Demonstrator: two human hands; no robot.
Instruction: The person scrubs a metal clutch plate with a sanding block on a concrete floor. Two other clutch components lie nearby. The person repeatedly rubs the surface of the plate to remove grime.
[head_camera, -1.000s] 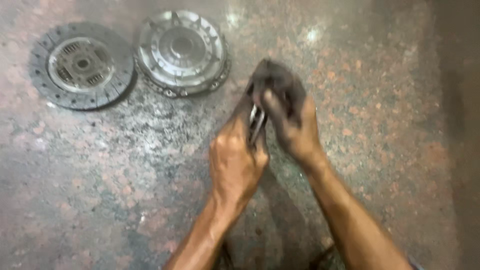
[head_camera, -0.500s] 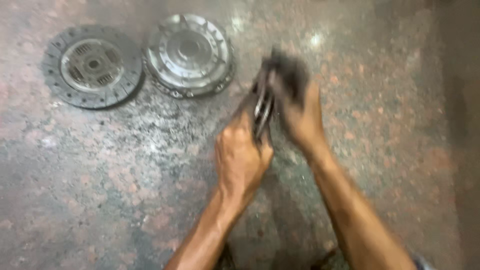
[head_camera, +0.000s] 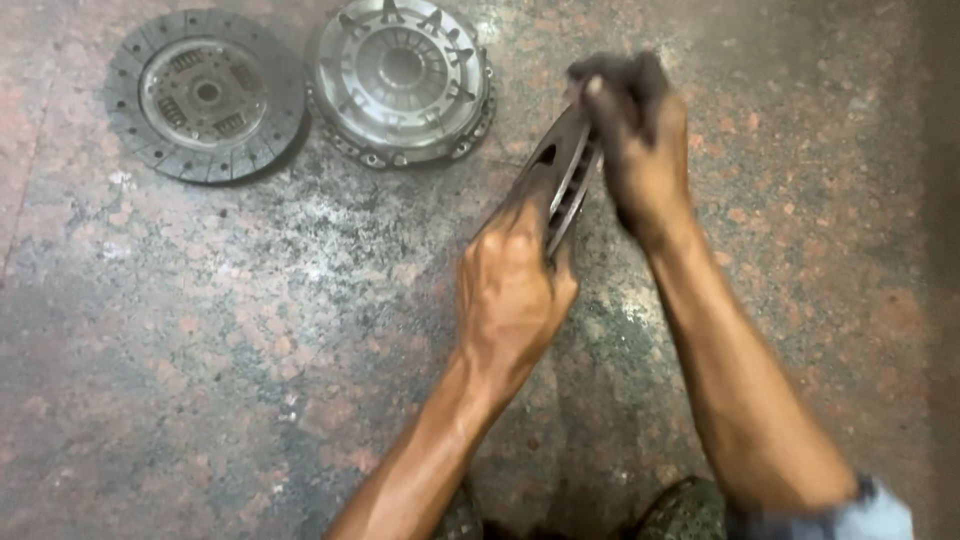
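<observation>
Both hands, left (head_camera: 512, 295) & right (head_camera: 640, 140), grip slotted metal disc (head_camera: 562, 180) (edge-on) w/ dark rag (head_camera: 615, 72).

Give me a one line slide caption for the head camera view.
Left hand and right hand grip a round metal part on edge above a stone floor, clutch disc and pressure plate lying beside.

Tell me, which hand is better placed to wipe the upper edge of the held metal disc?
Probably the right hand: it is already on the top of the metal disc. The left hand grips its lower edge.
</observation>
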